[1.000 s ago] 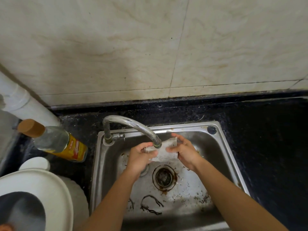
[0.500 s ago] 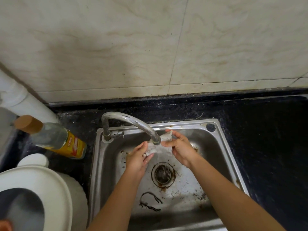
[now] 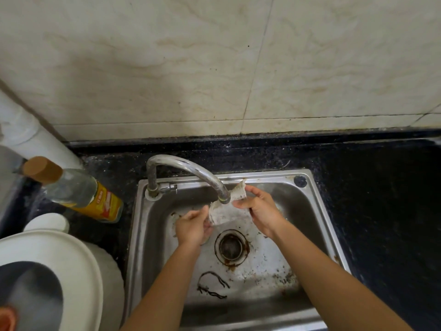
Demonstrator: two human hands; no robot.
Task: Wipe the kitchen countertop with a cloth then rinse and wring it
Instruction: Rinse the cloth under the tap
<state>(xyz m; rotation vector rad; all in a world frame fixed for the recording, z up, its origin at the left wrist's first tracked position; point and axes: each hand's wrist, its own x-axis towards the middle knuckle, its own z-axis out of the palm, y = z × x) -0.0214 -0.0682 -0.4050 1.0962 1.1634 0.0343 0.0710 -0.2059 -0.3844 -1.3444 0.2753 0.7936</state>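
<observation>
- Head view, looking down: a white pipe (image 3: 28,134) slants along the far left edge, in front of a pale tiled wall (image 3: 214,68).
- Just right of the pipe, a clear bottle (image 3: 78,192) with a brown cap and a yellow label appears tilted on the black countertop (image 3: 381,199).
- Below the bottle, a white rounded appliance (image 3: 78,259) fills the lower left corner, close against the sink's left rim.
- A steel sink (image 3: 140,235) sits in the middle, its floor stained and speckled.
- A curved metal faucet (image 3: 188,170) rises from the sink's back left corner and arches right; its spout crosses in front of the cloth and hides a strip of it.
- The left hand (image 3: 192,226) grasps the cloth's left edge, fingers curled round it.
- The cloth (image 3: 229,212), pale and dirty, is stretched between both hands over the basin, just under the spout.
- The right hand (image 3: 261,211) pinches the cloth's right side, one corner sticking up above the fingers.
- Below the cloth lie a rusty drain (image 3: 232,247) and a dark stringy scrap (image 3: 212,285).
</observation>
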